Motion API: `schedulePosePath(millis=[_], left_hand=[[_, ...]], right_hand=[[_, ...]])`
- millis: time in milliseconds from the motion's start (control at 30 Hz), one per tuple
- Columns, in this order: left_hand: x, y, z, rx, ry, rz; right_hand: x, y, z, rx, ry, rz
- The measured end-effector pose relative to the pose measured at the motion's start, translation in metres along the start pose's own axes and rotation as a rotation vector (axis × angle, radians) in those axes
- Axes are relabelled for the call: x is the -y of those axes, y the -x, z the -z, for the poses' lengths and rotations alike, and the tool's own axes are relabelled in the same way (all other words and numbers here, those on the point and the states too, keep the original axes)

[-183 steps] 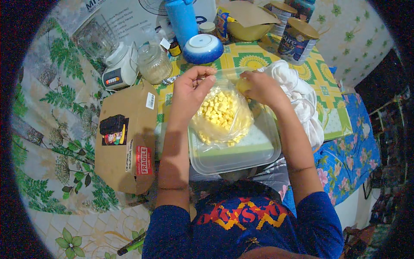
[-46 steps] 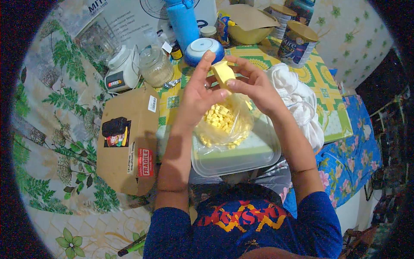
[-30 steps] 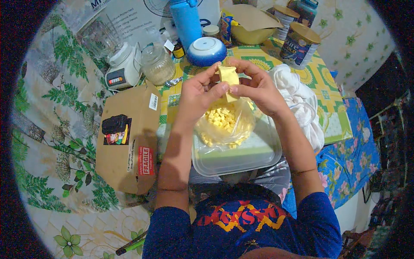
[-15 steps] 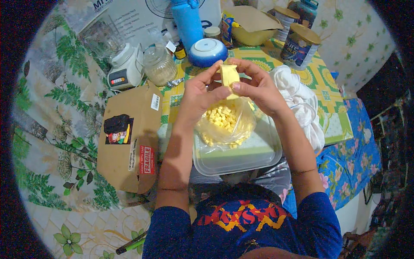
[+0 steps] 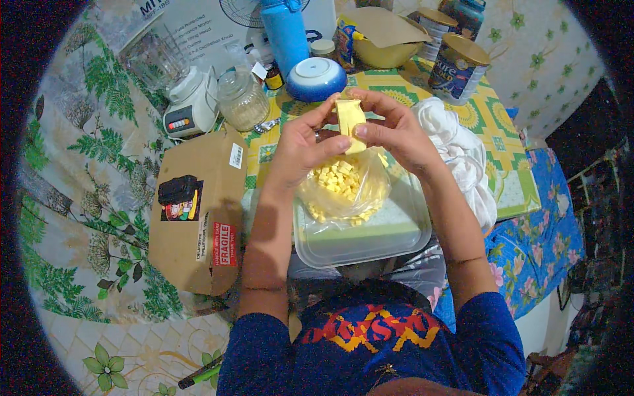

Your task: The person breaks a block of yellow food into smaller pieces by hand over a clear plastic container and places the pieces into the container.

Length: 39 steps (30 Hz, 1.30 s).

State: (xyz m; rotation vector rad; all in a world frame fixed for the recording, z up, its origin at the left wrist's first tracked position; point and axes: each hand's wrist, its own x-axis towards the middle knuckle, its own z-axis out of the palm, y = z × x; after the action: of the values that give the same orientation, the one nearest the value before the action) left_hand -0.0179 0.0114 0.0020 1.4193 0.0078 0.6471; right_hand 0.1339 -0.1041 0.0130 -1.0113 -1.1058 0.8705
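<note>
A pale yellow oblong block (image 5: pixel 349 122) is pinched upright between both my hands, its exact kind unclear. My left hand (image 5: pixel 307 146) grips its left side, thumb in front and fingers behind. From the right, my right hand (image 5: pixel 396 131) holds it with the thumb pressed on its front face. Just below, a clear plastic bag (image 5: pixel 365 191) lies open, with several small yellow cubes (image 5: pixel 335 179) inside. The bag rests on a shallow translucent plastic tray or lid (image 5: pixel 389 249) at the table's near edge.
A cardboard box (image 5: pixel 188 231) stands left, with a blender (image 5: pixel 190 105) and glass jar (image 5: pixel 243 102) behind it. A blue bowl (image 5: pixel 316 79), blue bottle (image 5: pixel 284 39), yellow bowl (image 5: pixel 389 53) and tins (image 5: pixel 457 69) line the back. White cloth (image 5: pixel 459 158) lies right.
Both hands keep hold of the yellow block in nearly the same spot. The whole view has shifted very slightly; nothing was let go or taken up.
</note>
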Motion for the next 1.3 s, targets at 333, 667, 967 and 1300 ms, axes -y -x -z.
schedulePosePath(millis=[333, 667, 967, 1300], left_hand=[[0.002, -0.001, 0.001, 0.018, 0.019, 0.017], [0.005, -0.003, 0.000, -0.085, 0.089, 0.053], [0.007, 0.000, 0.001, -0.103, 0.009, 0.017], [0.007, 0.000, 0.001, -0.096, 0.070, -0.012]], right_hand=[[-0.001, -0.001, 0.002, -0.001, -0.076, -0.041], [-0.003, 0.000, -0.004, 0.050, 0.033, 0.050], [0.004, 0.004, -0.009, -0.001, 0.065, -0.044], [-0.006, 0.002, -0.004, 0.022, -0.042, -0.002]])
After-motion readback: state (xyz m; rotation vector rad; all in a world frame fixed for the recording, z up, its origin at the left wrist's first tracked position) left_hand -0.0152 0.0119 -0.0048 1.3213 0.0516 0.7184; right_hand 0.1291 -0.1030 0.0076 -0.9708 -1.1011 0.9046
